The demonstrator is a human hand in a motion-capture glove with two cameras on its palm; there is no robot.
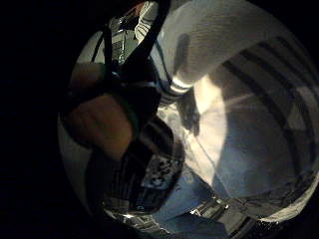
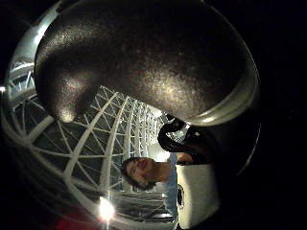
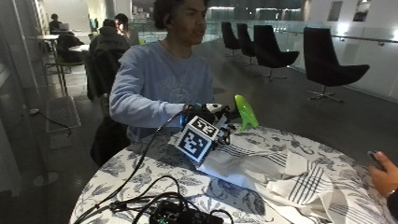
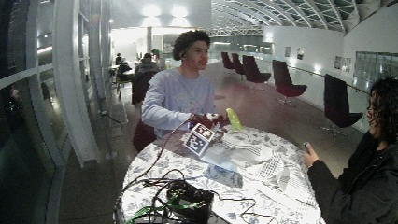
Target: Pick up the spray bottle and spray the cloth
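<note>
Round tabletop (image 3: 155,179) with a blue floral pattern, in a dim hall with black chairs (image 3: 326,63) along a railing. Seated behind it, a person in a light blue sweatshirt (image 3: 159,88).

Spread over the tabletop, a white cloth (image 3: 292,179) with dark stripes, rumpled into folds.

Raised just above the near edge of the cloth, the gloved right hand (image 3: 208,122), fingers curled round the spray bottle (image 3: 245,112). Only the bright green upper part of the bottle visible in the outside view, standing up and tilted just beside the hand on the far side from the person's body; lower part hidden behind the hand. Bottle clear of the tabletop, held over the cloth's edge.

In the thumb side palm view, a large dark rounded shape pressed close against the palm, filling much of the view; not possible to tell which part of the bottle. In the little finger side palm view, striped cloth (image 1: 259,99) lying below the palm, with a bare hand (image 1: 102,127) close by.

At the front of the tabletop, a black box (image 3: 177,214) with cables.
</note>
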